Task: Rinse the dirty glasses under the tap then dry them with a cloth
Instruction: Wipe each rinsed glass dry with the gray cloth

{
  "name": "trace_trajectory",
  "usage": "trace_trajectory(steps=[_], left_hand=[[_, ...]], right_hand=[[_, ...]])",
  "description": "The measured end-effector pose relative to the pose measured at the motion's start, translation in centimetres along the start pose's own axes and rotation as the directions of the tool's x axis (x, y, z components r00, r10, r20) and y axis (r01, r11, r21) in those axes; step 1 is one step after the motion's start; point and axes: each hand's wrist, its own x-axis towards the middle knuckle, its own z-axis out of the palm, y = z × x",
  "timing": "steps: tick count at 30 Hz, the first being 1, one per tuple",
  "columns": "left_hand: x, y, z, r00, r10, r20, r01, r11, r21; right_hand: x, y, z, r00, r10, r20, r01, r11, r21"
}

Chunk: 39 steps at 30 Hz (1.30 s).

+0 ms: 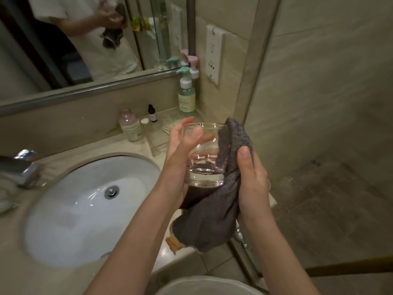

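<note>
1. My left hand [182,150] is against the near-left side of one clear drinking glass [205,155]. Its fingers [187,122] are nearly straight and spread loosely, so the palm presses the glass wall rather than wrapping it; the thumb lies across the front of the glass.
2. My right hand [253,179] grips one dark grey cloth [223,207]. Its thumb [244,154] presses the cloth toward the right side of the glass; the other fingers are hidden behind the fabric, so I cannot tell how tightly they curl.
3. The glass is upright and tilted slightly, held in the air between both hands, above the counter's edge and to the right of the sink [63,209]. The cloth folds over its right rim, dips inside, and hangs beneath its thick base.
4. One chrome tap [21,169] shows at the left edge, well apart from the glass.
5. On the counter behind I count one pink-tinted bottle [130,126], one small dark dropper bottle [152,113], and two pump bottles in the corner: a green-topped one [186,92] and a pink-topped one [194,68] behind it.
6. One white wall socket plate [214,54] sits on the tiles to their right.
7. The mirror [74,39] reflects a person holding the cloth.
</note>
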Motion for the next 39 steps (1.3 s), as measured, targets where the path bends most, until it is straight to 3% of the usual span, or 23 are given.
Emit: trace_trajectory(steps=[3,6,10,13,19,20,24,26,31,35,39], left_hand=[[-1.2,0.8,-0.8,0.979,0.108,-0.172,-0.06,0.962,0.267],[-3.0,1.2,-1.8,0.933,0.229,-0.279,-0.119,0.925,0.36],[-4.8,1.6,-3.2,0.904,0.262,-0.338,-0.114,0.91,0.4],[-5.4,2.7,-5.3,0.92,0.192,-0.342,-0.072,0.94,0.335],[-7.4,4.6,-9.1,0.965,-0.02,-0.262,0.002,0.998,-0.069],[-7.6,4.9,-9.8,0.958,-0.018,-0.285,0.005,0.999,-0.046],[-8.9,6.0,-12.3,0.905,0.128,-0.405,0.006,0.95,0.314],[-9.7,6.1,-13.2,0.888,0.174,-0.425,0.004,0.923,0.385],[-10.5,6.6,-15.6,0.858,0.232,-0.458,-0.072,0.937,0.341],[-11.1,7.8,-17.6,0.942,0.12,-0.313,-0.077,0.986,0.145],[-11.2,8.3,-19.2,0.938,0.149,-0.314,-0.088,0.976,0.199]], right_hand=[[-0.3,0.4,1.3,0.999,0.009,0.043,-0.009,1.0,0.013],[-0.8,0.6,2.8,0.996,-0.012,0.091,0.013,1.0,-0.012],[-2.4,0.8,5.5,0.987,-0.041,0.155,0.05,0.997,-0.059],[-3.4,1.0,7.3,0.985,-0.026,0.17,0.028,1.0,-0.009],[-5.1,1.2,10.7,0.973,0.062,0.221,-0.088,0.99,0.11],[-5.4,1.4,11.3,0.972,0.074,0.223,-0.098,0.99,0.099],[-6.3,1.9,13.5,0.969,0.066,0.237,-0.084,0.994,0.066],[-6.8,2.0,14.7,0.966,0.045,0.255,-0.06,0.997,0.051],[-8.1,2.4,17.8,0.952,-0.04,0.302,0.038,0.999,0.011],[-8.4,2.9,19.6,0.962,0.04,0.271,-0.065,0.994,0.083],[-9.1,3.7,21.1,0.966,0.065,0.25,-0.099,0.987,0.127]])
